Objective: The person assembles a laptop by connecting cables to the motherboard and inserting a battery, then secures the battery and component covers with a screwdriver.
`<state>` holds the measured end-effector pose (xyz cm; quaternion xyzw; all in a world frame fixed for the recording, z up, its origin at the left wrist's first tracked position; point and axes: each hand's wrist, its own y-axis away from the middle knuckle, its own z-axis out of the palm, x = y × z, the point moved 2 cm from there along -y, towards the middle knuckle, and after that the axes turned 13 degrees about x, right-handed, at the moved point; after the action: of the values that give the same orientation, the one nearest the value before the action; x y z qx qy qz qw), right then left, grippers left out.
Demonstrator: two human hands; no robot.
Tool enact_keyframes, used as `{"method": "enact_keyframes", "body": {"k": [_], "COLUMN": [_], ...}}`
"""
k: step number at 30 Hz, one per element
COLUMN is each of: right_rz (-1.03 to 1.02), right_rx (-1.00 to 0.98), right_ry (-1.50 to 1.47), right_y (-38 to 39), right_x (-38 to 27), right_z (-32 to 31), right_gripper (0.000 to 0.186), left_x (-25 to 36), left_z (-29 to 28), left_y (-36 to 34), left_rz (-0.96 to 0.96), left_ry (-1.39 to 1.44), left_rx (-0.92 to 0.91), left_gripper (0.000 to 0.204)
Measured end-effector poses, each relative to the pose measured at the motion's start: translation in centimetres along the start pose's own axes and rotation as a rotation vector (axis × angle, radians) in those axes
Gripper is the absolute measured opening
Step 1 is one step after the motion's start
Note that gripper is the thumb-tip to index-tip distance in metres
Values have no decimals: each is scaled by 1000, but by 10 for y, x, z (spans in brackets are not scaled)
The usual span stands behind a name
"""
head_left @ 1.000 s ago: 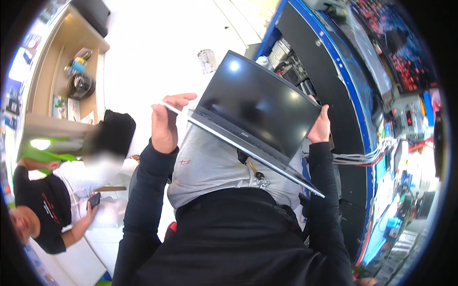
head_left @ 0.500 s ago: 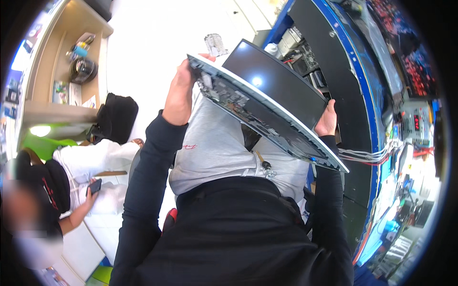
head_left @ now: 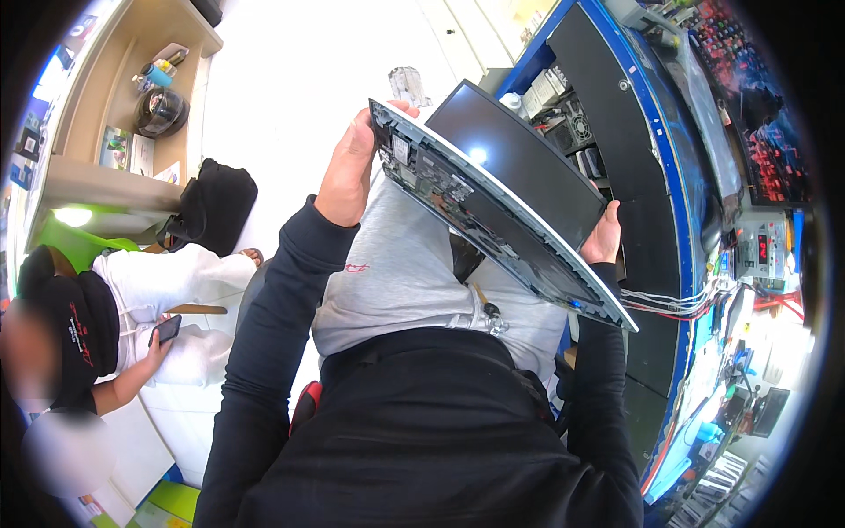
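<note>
Above my lap I hold an opened laptop (head_left: 493, 227), tilted on a slant with its circuit boards and inner parts bare. Its dark screen (head_left: 519, 163) stands behind the white-edged body and reflects a bright light. My left hand (head_left: 350, 167) is closed on the upper left corner of the body, thumb on the near side and fingertips over the far edge. At the right, my right hand (head_left: 603, 236) grips the laptop by the screen's side edge; part of its fingers is hidden behind the screen.
On the right runs a blue-edged workbench (head_left: 656, 132) carrying cables (head_left: 669, 304) and a power supply with a red display (head_left: 763, 246). Computer parts (head_left: 572, 123) fill an opening below it. At left, a seated person holds a phone (head_left: 167, 330) near a black bag (head_left: 218, 207) and a shelf (head_left: 114, 198).
The laptop's upper left corner has shifted right with my left hand, and its lower right corner has dipped a little. Both hands keep their hold. The whole view has turned slightly.
</note>
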<state>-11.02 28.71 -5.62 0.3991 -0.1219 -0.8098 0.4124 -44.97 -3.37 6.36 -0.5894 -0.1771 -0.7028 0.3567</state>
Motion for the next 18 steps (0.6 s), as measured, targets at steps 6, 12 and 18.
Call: {"method": "enact_keyframes", "body": {"k": [6, 12, 18], "right_rz": [1, -8, -23], "right_rx": [-27, 17, 24], "right_ry": [-2, 37, 29], "right_y": [-5, -2, 0], "right_x": [0, 1, 2], "right_z": [-7, -3, 0], "right_gripper": [71, 73, 74], "left_x": [0, 1, 1], "left_z": [-1, -1, -1], "left_y": [1, 0, 0], "left_rz": [-4, 1, -1], "left_ry": [-25, -37, -18], "left_rx": [-1, 0, 16], "left_gripper": [95, 96, 94]}}
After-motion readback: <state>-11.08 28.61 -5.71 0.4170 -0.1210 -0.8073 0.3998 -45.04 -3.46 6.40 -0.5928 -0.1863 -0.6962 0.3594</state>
